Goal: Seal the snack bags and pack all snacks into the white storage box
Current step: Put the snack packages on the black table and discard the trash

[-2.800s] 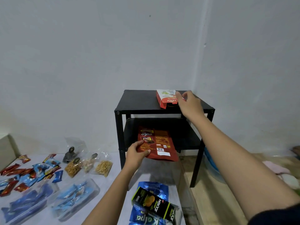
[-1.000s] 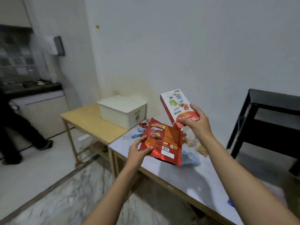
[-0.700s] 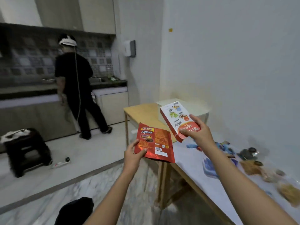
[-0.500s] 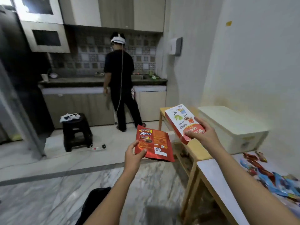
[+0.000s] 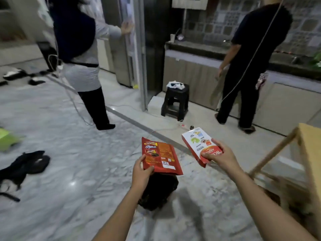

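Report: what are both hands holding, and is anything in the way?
Left hand holds red foil pouch; right hand holds red-white carton. White box unseen. Black bag underfoot.

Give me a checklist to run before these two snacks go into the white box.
1. Left hand grips red pouch: ok.
2. Right hand grips snack carton: ok.
3. Pouch top sealed: cannot tell.
4. White box in view: not ok, only a wooden table corner shows at right.
5. Floor underfoot clear: not ok, a dark bag lies just below the hands.
6. Bystanders clear of the path: ok, both stand farther off.
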### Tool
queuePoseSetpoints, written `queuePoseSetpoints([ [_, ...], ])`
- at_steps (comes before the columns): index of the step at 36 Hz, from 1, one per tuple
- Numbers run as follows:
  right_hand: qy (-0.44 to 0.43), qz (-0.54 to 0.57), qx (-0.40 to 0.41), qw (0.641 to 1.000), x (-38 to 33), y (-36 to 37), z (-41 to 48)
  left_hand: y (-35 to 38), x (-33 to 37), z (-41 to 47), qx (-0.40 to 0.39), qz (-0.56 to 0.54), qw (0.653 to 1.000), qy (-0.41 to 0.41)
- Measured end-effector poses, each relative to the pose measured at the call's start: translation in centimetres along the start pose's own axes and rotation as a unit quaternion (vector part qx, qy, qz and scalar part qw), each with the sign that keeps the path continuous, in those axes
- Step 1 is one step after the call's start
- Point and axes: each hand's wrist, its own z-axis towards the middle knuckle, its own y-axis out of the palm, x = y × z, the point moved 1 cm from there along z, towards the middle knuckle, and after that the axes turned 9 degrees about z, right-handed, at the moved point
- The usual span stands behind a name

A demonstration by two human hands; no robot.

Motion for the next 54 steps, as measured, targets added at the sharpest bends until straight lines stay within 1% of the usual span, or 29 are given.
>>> queuePoseSetpoints([
  [4, 0.059, -0.036, -0.044, 0.997, 4.0, 3.8, 4.5, -1.0, -4.2, 3.0, 0.041, 0.001, 0.997, -0.064],
  [7, 0.098, -0.059, -0.072, 0.991, 7.6, 6.1, 7.0, -0.9, -7.4, 4.7, 0.052, -0.014, 0.992, -0.117],
  [12, 0.164, -0.110, -0.130, 0.972, 14.3, 9.3, 10.6, -0.3, -13.3, 6.9, 0.082, -0.017, 0.977, -0.195],
  [15, 0.187, -0.144, -0.160, 0.958, 18.0, 10.7, 13.1, 0.3, -16.6, 8.4, 0.102, -0.029, 0.969, -0.225],
  [21, 0.203, -0.209, -0.201, 0.935, 25.6, 14.0, 18.5, 2.0, -22.5, 12.7, 0.140, -0.061, 0.948, -0.280],
  [25, 0.223, -0.218, -0.219, 0.925, 30.1, 15.9, 21.0, 3.4, -26.1, 14.9, 0.153, -0.068, 0.939, -0.300],
  [29, 0.225, -0.237, -0.246, 0.913, 33.4, 17.3, 22.7, 4.2, -29.1, 16.7, 0.175, -0.073, 0.927, -0.323],
  [34, 0.222, -0.247, -0.252, 0.909, 36.0, 18.6, 23.9, 4.5, -31.9, 18.2, 0.170, -0.046, 0.924, -0.341],
  [38, 0.218, -0.251, -0.248, 0.910, 37.0, 19.2, 24.3, 5.0, -32.3, 19.5, 0.180, -0.069, 0.920, -0.340],
  [40, 0.220, -0.241, -0.250, 0.911, 37.5, 19.3, 24.6, 5.2, -32.4, 20.1, 0.172, -0.062, 0.923, -0.340],
  [42, 0.228, -0.231, -0.271, 0.906, 37.7, 19.5, 24.6, 5.3, -32.4, 20.3, 0.157, -0.046, 0.926, -0.341],
  [46, 0.255, -0.215, -0.339, 0.880, 37.2, 19.6, 24.1, 5.4, -30.8, 20.3, 0.123, 0.012, 0.938, -0.324],
  [48, 0.261, -0.213, -0.355, 0.872, 36.3, 19.4, 23.6, 5.3, -29.5, 19.9, 0.117, 0.040, 0.940, -0.318],
  [51, 0.255, -0.209, -0.352, 0.876, 33.9, 18.6, 23.2, 5.1, -26.5, 19.5, 0.089, 0.099, 0.943, -0.304],
  [54, 0.255, -0.207, -0.336, 0.883, 29.8, 17.7, 23.5, 5.1, -22.2, 19.6, 0.059, 0.177, 0.942, -0.279],
])
